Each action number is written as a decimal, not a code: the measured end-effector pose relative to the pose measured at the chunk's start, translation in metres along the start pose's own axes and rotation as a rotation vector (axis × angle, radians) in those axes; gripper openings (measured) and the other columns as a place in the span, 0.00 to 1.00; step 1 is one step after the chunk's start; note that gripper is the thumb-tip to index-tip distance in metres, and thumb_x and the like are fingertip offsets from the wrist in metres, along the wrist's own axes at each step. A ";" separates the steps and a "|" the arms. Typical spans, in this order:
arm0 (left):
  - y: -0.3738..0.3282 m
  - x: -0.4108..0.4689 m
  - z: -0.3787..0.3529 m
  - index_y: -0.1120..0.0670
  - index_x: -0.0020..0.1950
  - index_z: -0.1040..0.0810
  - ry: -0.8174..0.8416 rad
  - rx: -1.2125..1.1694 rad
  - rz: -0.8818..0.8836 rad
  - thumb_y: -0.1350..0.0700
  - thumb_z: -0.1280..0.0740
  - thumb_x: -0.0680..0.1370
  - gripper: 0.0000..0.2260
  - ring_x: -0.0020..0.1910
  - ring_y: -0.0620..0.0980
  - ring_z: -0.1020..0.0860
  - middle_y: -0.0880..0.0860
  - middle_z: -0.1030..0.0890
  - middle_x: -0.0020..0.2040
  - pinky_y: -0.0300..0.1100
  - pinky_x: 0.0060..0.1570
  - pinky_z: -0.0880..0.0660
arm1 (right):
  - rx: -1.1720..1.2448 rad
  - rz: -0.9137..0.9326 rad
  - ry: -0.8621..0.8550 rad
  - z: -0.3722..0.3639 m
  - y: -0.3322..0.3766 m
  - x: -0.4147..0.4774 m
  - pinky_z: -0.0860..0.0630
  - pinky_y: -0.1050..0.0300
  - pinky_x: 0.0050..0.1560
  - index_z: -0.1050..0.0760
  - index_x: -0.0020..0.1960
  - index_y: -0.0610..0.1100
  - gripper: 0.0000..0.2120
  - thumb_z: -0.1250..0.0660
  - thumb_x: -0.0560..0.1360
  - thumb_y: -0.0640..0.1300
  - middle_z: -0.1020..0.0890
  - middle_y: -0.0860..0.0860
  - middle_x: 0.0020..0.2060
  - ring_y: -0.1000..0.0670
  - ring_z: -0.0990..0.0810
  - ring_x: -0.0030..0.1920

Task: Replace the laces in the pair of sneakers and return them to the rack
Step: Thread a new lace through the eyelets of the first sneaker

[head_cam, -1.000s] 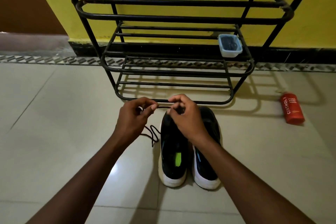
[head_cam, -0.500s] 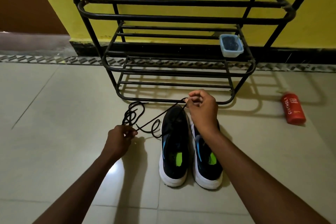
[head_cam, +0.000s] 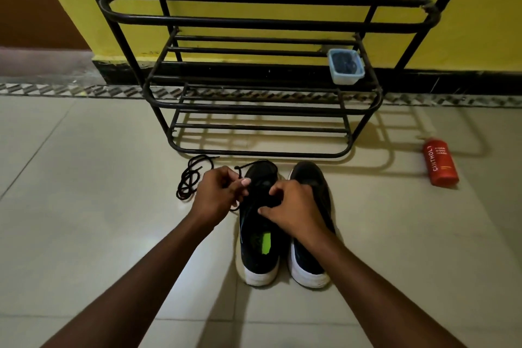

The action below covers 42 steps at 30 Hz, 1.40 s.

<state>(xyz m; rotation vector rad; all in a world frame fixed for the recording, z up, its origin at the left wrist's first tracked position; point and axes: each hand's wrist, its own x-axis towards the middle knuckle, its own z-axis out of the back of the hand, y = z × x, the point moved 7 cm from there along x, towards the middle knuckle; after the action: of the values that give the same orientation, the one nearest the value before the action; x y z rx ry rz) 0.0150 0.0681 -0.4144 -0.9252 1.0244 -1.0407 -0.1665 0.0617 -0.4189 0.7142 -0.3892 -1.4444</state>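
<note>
Fingers (head_cam: 227, 178) of our left hand (head_cam: 217, 195) are clenched in a pinch on the black lace (head_cam: 187, 179) near its free end, which pokes up just beside the toe of the left sneaker (head_cam: 258, 257). The rest of that lace lies in a loose coil on the floor (head_cam: 84, 206) to the left, out of our way, so the slack can feed without snagging. Our right hand (head_cam: 296, 207) reaches across, and its fingers (head_cam: 279, 189) curl down onto the throat of the left sneaker, grasping the upper. We judge this steadies the shoe while the other hand works the lace at the eyelets. Whether the right fingers also catch a strand, we cannot tell.

Both sneakers stand side by side, touching, toes toward the rack (head_cam: 265, 22) and heels toward us, which puts the lacing within easy reach. The right sneaker (head_cam: 309, 274) shows no lace that we can make out. A small clear tub (head_cam: 346, 79) with something dark inside sits on the rack's middle shelf. A red bottle (head_cam: 440, 162) lies on the floor, well apart to the right.
</note>
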 end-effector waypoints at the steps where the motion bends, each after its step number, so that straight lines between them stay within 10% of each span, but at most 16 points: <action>1: 0.001 0.001 -0.004 0.62 0.42 0.25 0.018 -0.042 0.016 0.64 0.28 0.78 0.08 0.30 0.47 0.20 0.58 0.17 0.34 0.38 0.30 0.24 | 0.024 0.001 -0.010 -0.001 -0.001 0.000 0.22 0.66 0.47 0.19 0.53 0.48 0.17 0.20 0.66 0.49 0.18 0.51 0.46 0.53 0.19 0.47; 7: 0.012 0.004 -0.023 0.59 0.38 0.29 0.112 -0.036 0.019 0.70 0.27 0.74 0.13 0.37 0.54 0.17 0.53 0.19 0.33 0.46 0.40 0.18 | 0.307 -0.072 -0.104 -0.002 -0.021 -0.001 0.30 0.80 0.38 0.18 0.51 0.44 0.10 0.27 0.70 0.36 0.17 0.52 0.40 0.65 0.21 0.40; 13: 0.017 0.003 -0.030 0.53 0.42 0.15 0.102 0.108 0.010 0.64 0.26 0.76 0.07 0.37 0.49 0.17 0.51 0.15 0.37 0.43 0.42 0.18 | 0.526 -0.193 -0.058 -0.011 -0.035 0.002 0.21 0.58 0.41 0.19 0.47 0.48 0.12 0.30 0.72 0.32 0.16 0.52 0.43 0.53 0.16 0.44; 18: 0.015 -0.001 -0.030 0.55 0.41 0.15 0.108 0.172 0.004 0.62 0.26 0.76 0.05 0.36 0.49 0.19 0.52 0.14 0.38 0.51 0.44 0.19 | 0.645 -0.275 -0.033 -0.016 -0.042 0.003 0.26 0.60 0.33 0.20 0.46 0.47 0.12 0.31 0.72 0.30 0.15 0.49 0.43 0.49 0.16 0.41; 24: 0.009 0.000 -0.038 0.50 0.43 0.14 0.106 0.341 -0.028 0.56 0.25 0.76 0.02 0.39 0.38 0.18 0.46 0.15 0.38 0.30 0.38 0.24 | 0.665 -0.284 -0.023 -0.017 -0.040 0.003 0.27 0.62 0.30 0.20 0.46 0.47 0.12 0.31 0.72 0.31 0.15 0.50 0.43 0.52 0.17 0.40; 42: 0.000 -0.021 -0.054 0.45 0.37 0.21 -0.098 0.417 -0.215 0.61 0.27 0.76 0.13 0.37 0.28 0.24 0.36 0.22 0.28 0.23 0.34 0.32 | 0.622 -0.226 -0.031 -0.022 -0.038 0.002 0.26 0.59 0.37 0.20 0.49 0.48 0.12 0.31 0.74 0.32 0.16 0.51 0.45 0.50 0.16 0.44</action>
<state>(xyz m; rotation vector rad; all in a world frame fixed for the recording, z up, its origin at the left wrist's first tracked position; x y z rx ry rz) -0.0406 0.0819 -0.4243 -0.7425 0.6009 -1.3149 -0.1808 0.0647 -0.4598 1.2657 -0.8208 -1.5554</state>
